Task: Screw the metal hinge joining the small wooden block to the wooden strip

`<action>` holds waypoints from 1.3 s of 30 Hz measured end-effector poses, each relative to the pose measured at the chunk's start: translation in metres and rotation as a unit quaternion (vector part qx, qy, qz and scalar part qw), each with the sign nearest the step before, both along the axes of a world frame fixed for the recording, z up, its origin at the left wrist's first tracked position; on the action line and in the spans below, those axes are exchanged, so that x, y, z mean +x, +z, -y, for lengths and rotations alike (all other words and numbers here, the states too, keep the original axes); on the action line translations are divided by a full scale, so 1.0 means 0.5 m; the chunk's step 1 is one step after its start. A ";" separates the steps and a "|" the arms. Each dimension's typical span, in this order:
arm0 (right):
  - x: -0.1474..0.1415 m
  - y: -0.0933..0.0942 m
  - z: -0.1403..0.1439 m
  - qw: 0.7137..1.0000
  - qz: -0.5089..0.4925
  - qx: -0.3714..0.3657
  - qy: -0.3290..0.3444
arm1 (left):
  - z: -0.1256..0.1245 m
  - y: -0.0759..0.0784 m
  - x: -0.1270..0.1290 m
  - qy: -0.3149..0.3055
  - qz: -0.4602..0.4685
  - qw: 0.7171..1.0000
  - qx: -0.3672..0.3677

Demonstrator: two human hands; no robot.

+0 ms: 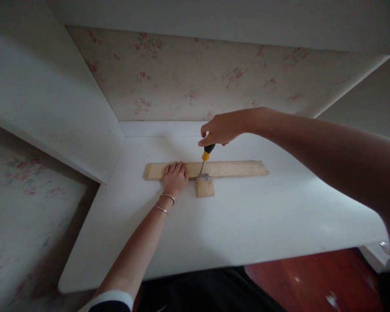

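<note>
A long wooden board (234, 168) lies flat across a white desk. Against its near edge sits a small square wooden block (205, 189), and a metal hinge (203, 177) spans the joint between the two. My right hand (219, 129) is closed around the black and yellow handle of a screwdriver (206, 155), which stands nearly upright with its tip down at the hinge. Left of the hinge, my left hand (176, 177) lies flat on the board with the fingers stretched over it. Any screw under the tip is too small to make out.
The white desk (263, 216) has a near edge in front of my body. A low ledge and flowered wallpaper (191, 82) are behind it. A white panel (52, 95) rises at the left, another surface hangs overhead, and reddish flooring (312, 277) shows at the lower right.
</note>
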State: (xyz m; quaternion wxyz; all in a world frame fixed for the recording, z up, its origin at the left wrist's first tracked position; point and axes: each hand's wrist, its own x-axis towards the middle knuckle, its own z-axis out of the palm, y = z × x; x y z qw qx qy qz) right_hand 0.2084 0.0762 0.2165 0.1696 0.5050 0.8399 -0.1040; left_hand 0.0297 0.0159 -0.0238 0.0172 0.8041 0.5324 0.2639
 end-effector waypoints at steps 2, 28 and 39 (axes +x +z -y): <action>0.008 -0.007 -0.005 1.000 -0.029 -0.004 0.001 | 0.003 -0.001 -0.001 -0.002 0.000 1.000 -0.005; -0.016 -0.016 -0.008 0.998 -0.058 0.000 -0.003 | 0.002 -0.010 -0.004 0.002 -0.009 1.000 0.003; -0.033 -0.007 0.009 0.998 0.012 -0.003 0.057 | 0.002 -0.009 -0.003 0.003 -0.001 1.000 -0.002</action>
